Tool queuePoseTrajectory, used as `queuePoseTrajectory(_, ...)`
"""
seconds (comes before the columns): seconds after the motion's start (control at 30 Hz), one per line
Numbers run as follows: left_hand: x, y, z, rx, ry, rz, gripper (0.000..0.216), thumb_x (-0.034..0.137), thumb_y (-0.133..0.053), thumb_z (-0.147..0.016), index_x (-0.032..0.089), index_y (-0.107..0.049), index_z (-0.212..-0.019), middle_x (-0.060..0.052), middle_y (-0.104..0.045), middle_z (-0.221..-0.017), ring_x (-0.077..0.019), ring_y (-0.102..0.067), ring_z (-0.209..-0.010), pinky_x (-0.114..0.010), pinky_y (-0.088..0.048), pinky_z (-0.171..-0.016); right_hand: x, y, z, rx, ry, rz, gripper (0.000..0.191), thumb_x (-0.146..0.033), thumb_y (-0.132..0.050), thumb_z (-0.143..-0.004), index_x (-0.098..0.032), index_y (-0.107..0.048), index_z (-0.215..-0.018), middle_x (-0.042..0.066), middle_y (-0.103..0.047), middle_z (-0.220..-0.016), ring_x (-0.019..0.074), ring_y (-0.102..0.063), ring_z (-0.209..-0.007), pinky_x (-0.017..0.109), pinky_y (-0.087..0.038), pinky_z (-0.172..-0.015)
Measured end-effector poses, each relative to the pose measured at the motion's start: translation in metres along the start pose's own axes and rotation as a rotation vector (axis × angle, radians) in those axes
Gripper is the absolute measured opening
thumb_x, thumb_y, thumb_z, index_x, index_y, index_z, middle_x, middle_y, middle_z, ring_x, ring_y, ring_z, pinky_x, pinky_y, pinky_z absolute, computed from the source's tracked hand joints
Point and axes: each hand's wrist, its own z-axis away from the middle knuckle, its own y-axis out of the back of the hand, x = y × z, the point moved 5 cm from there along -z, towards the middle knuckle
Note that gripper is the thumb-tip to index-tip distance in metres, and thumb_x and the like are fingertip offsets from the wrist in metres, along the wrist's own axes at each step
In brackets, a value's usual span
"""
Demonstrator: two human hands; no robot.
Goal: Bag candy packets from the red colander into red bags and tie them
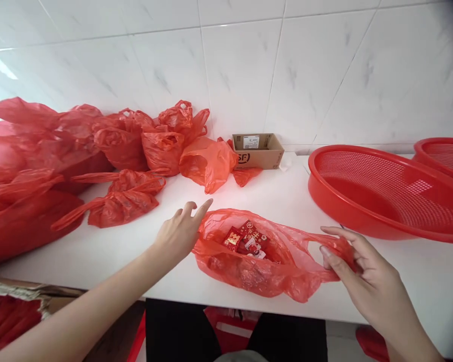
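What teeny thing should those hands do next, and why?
Maybe the left hand should pinch the left end of the open bag: its fingers look loose there, while the right hand holds the right end and the mouth gapes over red packets.

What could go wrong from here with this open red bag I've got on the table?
The thin red plastic bag might tear where the right hand grips its handle end. With its mouth wide open, the small red printed packets inside could spill if it tips. It also lies near the front edge of the smooth white table, so a tug toward the body might drag it off.
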Motion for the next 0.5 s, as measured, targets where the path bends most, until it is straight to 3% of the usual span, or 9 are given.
queuePoseTrajectory(0.07, -0.010, -0.002, -0.005, -0.030, -0.012, 0.140, 0.058, 0.016, -0.040, -0.087, 0.020, -0.034, -0.145, -0.013, -0.067, -0.106, -0.0270, -0.066, -0.084, -0.037, -0.050, -0.067, 0.000, 0.000, -0.002, 0.016, -0.012, -0.047, 0.039, -0.044, -0.060, -0.084, -0.029, -0.058, -0.120, 0.002, -0.068, -0.075, 0.0193, -0.066, -0.059, 0.030, -0.058, -0.053)
queuePoseTrajectory(0.13, -0.022, 0.005, -0.009, -0.056, -0.010, 0.278, 0.045, 0.022, -0.041, -0.087, 0.018, -0.049, -0.131, -0.008, -0.071, -0.089, -0.0251, -0.067, -0.080, -0.036, -0.050, -0.072, -0.002, 0.001, -0.005, 0.020, -0.027, -0.110, 0.040, -0.044, -0.061, -0.084, -0.031, -0.057, -0.121, 0.000, -0.064, -0.067, 0.0194, -0.063, -0.056, 0.032, -0.057, -0.052)
queuePoseTrajectory(0.23, -0.039, 0.029, -0.008, -0.098, 0.071, 0.522, 0.028, 0.035, -0.052, -0.084, 0.020, -0.061, -0.106, -0.003, -0.072, -0.078, -0.0217, -0.068, -0.072, -0.031, -0.050, -0.066, -0.013, 0.008, -0.013, 0.042, -0.024, -0.255, 0.040, -0.044, -0.064, -0.081, -0.033, -0.058, -0.119, -0.001, -0.061, -0.061, 0.0204, -0.060, -0.055, 0.033, -0.054, -0.048)
queuePoseTrajectory(0.3, -0.043, 0.048, -0.001, -0.141, 0.149, 0.841, 0.026, 0.039, -0.063, -0.079, 0.021, -0.062, -0.098, 0.000, -0.070, -0.071, -0.0196, -0.066, -0.067, -0.030, -0.052, -0.063, -0.026, 0.018, -0.020, 0.108, -0.011, -0.371, 0.037, -0.042, -0.066, -0.079, -0.035, -0.061, -0.115, 0.000, -0.061, -0.061, 0.0218, -0.060, -0.056, 0.036, -0.052, -0.047)
queuePoseTrajectory(0.37, -0.042, 0.069, 0.010, -0.080, 0.186, 1.258, 0.025, 0.036, -0.069, -0.077, 0.022, -0.063, -0.097, 0.003, -0.069, -0.073, -0.0154, -0.065, -0.069, -0.028, -0.054, -0.068, -0.042, 0.029, -0.026, 0.206, 0.024, -0.467, 0.034, -0.036, -0.068, -0.078, -0.037, -0.062, -0.112, 0.000, -0.062, -0.065, 0.0226, -0.062, -0.060, 0.039, -0.054, -0.054)
queuePoseTrajectory(0.43, -0.036, 0.089, 0.020, 0.082, 0.160, 1.627, 0.026, 0.029, -0.070, -0.079, 0.025, -0.063, -0.104, 0.004, -0.070, -0.089, -0.0124, -0.065, -0.081, -0.028, -0.054, -0.081, -0.059, 0.036, -0.033, 0.275, 0.090, -0.511, 0.033, -0.030, -0.069, -0.078, -0.036, -0.063, -0.110, 0.001, -0.064, -0.071, 0.0226, -0.065, -0.068, 0.040, -0.056, -0.063)
queuePoseTrajectory(0.5, -0.028, 0.103, 0.029, 0.194, 0.099, 1.771, 0.038, 0.023, -0.068, -0.081, 0.030, -0.060, -0.117, 0.003, -0.068, -0.108, -0.0131, -0.064, -0.094, -0.033, -0.050, -0.092, -0.076, 0.037, -0.042, 0.233, 0.165, -0.495, 0.032, -0.027, -0.070, -0.078, -0.033, -0.063, -0.109, 0.002, -0.067, -0.078, 0.0220, -0.067, -0.075, 0.040, -0.056, -0.070)
